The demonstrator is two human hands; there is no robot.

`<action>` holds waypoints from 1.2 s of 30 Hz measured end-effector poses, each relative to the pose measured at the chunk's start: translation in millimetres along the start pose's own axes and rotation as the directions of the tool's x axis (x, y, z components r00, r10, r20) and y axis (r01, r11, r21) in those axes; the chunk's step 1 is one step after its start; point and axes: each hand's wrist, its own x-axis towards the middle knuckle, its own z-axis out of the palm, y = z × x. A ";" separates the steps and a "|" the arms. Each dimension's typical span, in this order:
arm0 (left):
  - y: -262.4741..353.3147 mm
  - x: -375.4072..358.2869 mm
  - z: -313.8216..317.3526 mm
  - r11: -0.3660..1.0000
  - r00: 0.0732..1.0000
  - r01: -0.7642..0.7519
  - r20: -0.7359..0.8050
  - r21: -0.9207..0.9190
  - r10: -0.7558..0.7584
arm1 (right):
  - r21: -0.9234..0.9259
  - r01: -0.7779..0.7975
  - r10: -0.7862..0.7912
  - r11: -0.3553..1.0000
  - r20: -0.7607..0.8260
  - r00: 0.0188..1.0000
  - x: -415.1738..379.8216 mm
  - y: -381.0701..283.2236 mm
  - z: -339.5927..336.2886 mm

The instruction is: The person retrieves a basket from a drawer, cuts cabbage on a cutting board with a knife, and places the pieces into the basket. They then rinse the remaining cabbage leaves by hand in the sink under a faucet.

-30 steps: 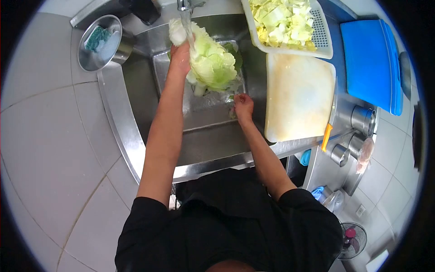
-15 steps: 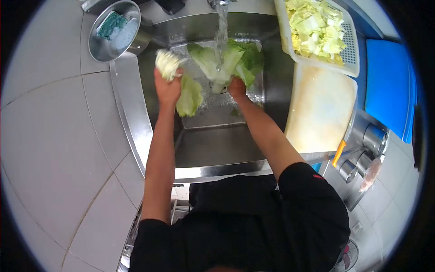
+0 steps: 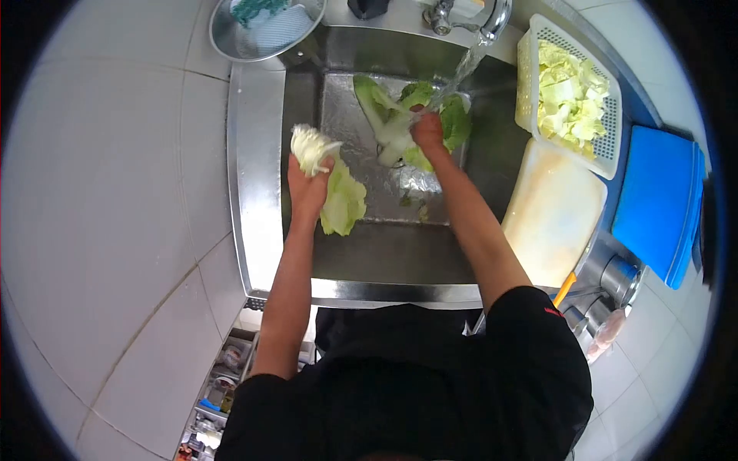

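Observation:
My left hand (image 3: 309, 187) is closed around a pale cabbage heart (image 3: 309, 147) over the left side of the steel sink (image 3: 384, 253). A light green cabbage leaf (image 3: 344, 203) hangs beside that hand, on its right. In the sink, my right hand (image 3: 429, 132) is curled closed on a cabbage leaf (image 3: 455, 123), with its fingertips partly hidden. Another cabbage leaf (image 3: 390, 132), with a thick white stem, lies just to its left. Running water (image 3: 467, 65) from the faucet (image 3: 496, 21) falls beside my right hand.
A white basket (image 3: 613, 127) of cut cabbage stands right of the sink, with a worn cutting board (image 3: 555, 211) in front of it. Further right are a blue board (image 3: 659, 203) and a yellow handle (image 3: 565, 290). A metal bowl (image 3: 223, 34) with scrubbing cloths sits back left.
The camera view has shifted, so the sink sits further right. My right hand has moved up the sink toward the falling water, among the leaves. My left hand still holds the cabbage heart.

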 end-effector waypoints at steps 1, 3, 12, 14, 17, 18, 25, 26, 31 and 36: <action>2.7 11.9 4.6 1.000 1.000 -0.026 0.006 0.001 0.026 | -0.023 0.161 -0.161 0.987 -0.008 0.987 3.9 9.0 -21.2; 13.4 36.2 14.0 0.998 0.998 -0.061 0.011 -0.009 0.061 | -0.057 0.324 -0.325 0.944 -0.019 0.945 -0.5 -7.2 -81.0; 25.2 103.2 104.6 0.983 0.902 0.039 0.430 -0.181 0.043 | 0.362 0.523 -0.594 0.772 0.118 0.796 -22.4 -99.2 -209.7; 9.8 107.7 123.3 0.981 0.919 0.191 0.343 0.042 -0.194 | 0.452 0.366 -0.459 0.814 0.114 0.881 -19.4 -104.8 -191.9; 24.4 77.5 132.2 0.860 0.808 0.400 0.564 -0.317 -0.168 | 0.503 0.187 -0.128 0.843 -0.150 0.980 -21.0 -104.3 -179.1; 22.3 72.9 135.7 0.757 0.754 0.478 0.650 -0.446 -0.093 | 0.504 0.174 -0.117 0.846 -0.142 0.983 -23.7 -105.7 -181.1; 0.0 78.7 104.4 0.806 0.827 0.413 0.546 -0.424 -0.136 | 0.896 -0.084 -0.035 0.435 0.110 0.993 -9.0 -58.0 -140.6; -0.7 77.2 93.8 0.753 0.891 0.407 0.406 -0.517 -0.202 | 0.979 -0.167 0.070 0.118 0.160 0.985 -2.6 -38.5 -116.9; -3.5 62.4 45.4 0.999 1.000 -0.023 0.009 0.042 0.023 | 0.050 -0.200 0.189 0.979 0.170 0.967 -23.8 38.7 21.5; -9.2 38.9 11.6 0.975 0.984 0.180 0.032 -0.131 -0.178 | -0.438 0.524 -0.587 0.731 -0.011 0.810 -26.6 39.9 60.9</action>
